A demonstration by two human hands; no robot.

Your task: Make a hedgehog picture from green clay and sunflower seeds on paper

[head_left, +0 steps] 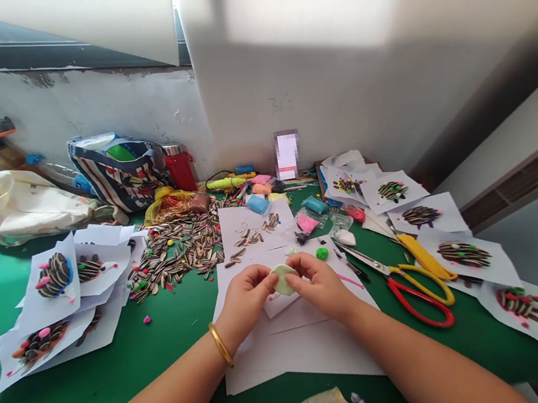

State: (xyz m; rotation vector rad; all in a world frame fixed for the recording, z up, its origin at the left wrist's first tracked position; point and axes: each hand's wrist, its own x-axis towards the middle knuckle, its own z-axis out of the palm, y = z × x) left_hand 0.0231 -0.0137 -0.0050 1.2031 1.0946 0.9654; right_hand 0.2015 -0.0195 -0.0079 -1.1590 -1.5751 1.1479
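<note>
Between both hands is a flat, pale green disc of modelling clay, held up over white paper sheets. My left hand, with a gold bangle at the wrist, pinches its left edge. Thumb and fingers of my right hand close on its right edge. Just beyond the hands, a bright green lump of clay and a pink clay strip lie on the paper. Loose sunflower seeds are scattered on the sheet farther back.
A large heap of sunflower seeds spreads at left. Seed-and-clay pictures lie stacked at far left, and more pictures line the right. Scissors and a yellow cutter rest at right. A red bottle stands behind.
</note>
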